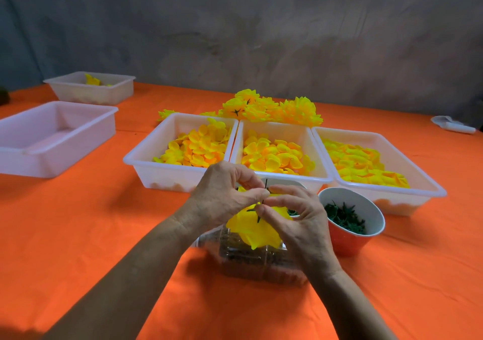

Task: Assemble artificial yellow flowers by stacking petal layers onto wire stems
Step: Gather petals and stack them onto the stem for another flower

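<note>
A yellow flower (252, 228) with stacked petal layers hangs between my hands, its dark wire stem (265, 185) poking up. My left hand (222, 198) pinches the stem near its top, thumb and forefinger closed on it. My right hand (295, 216) grips the flower from the right, fingertips at a green star-shaped calyx on the stem. Three white trays of loose yellow petals sit behind: left (136, 160), middle (320, 180), right (433, 190). Finished yellow flowers (271, 109) lie heaped behind the trays.
A red cup (347, 243) of green calyx pieces stands right of my hands. A clear plastic container (261, 264) sits under the flower. An empty white tray (49, 135) and another tray (91, 88) with a few petals are far left. An orange cloth (91, 222) covers the table.
</note>
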Motion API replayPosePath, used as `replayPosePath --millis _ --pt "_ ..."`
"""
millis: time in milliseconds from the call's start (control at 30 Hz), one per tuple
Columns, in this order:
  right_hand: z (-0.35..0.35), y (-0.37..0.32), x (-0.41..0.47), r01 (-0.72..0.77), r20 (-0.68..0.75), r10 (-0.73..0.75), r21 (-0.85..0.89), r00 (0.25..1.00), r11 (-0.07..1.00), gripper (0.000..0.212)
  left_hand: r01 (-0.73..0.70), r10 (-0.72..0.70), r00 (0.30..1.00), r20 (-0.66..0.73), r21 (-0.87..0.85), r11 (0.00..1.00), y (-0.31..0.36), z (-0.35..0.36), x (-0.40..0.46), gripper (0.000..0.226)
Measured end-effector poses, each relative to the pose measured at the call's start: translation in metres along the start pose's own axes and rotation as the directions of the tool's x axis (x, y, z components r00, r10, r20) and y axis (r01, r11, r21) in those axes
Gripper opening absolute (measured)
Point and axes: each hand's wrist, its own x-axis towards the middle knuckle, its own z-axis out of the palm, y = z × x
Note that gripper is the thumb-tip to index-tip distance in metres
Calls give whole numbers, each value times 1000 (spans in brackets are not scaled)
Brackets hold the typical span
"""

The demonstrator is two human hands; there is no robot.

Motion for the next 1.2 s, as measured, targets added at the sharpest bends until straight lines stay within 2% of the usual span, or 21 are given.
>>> replayPosePath --millis 100,200,233,333,467,600,700,800,900,967,1033,1067,1133,1200 --pt "-2 -4 2 23 -3 -23 -55 1000 998 7 15 -17 1000 -13 -143 990 -5 1 -4 9" --pt "-2 -9 4 41 -5 -41 -66 999 997 6 37 -70 990 -125 -254 966 -13 -2 -7 30" --pt "-2 -10 6 48 -15 -48 -51 999 998 6 47 -96 981 -171 -270 962 -16 -3 -8 29" --pt "-5 -16 13 47 -30 -45 59 999 997 9 80 -177 940 -291 -316 945 -27 -5 -7 6" --pt "-9 -28 23 15 -10 -14 173 1000 985 11 148 -284 898 -336 -379 914 -40 -5 -3 25" --pt "-15 -40 33 -4 8 2 233 1000 973 4 257 -357 913 -196 -401 879 -42 0 -8 31" --pt "-19 -48 40 2 -6 0 282 1000 959 6 296 -328 945 -12 -400 867 -37 6 -13 31" --pt "-23 -52 47 -44 -41 70 449 997 893 10 256 -252 965 65 -416 872 -31 14 -13 21" --pt "-27 -47 51 -169 -40 237 588 971 791 12 202 -186 979 80 -431 880 -28 20 -11 17" --pt "-28 -38 54 -301 -1 406 671 914 678 13 160 -135 987 91 -406 900 -28 25 -9 8" --pt "-27 -29 57 -414 109 561 791 821 451 19 157 -127 986 108 -352 923 -28 28 -7 3" --pt "-27 -24 57 -438 184 589 839 787 323 18 166 -134 984 117 -335 928 -27 28 -6 3" --pt "-27 -15 55 -449 316 574 888 755 102 13 178 -142 980 137 -301 937 -28 24 -4 9" --pt "-25 -7 54 -426 374 531 904 760 -27 8 189 -155 978 142 -272 944 -28 16 -1 21"
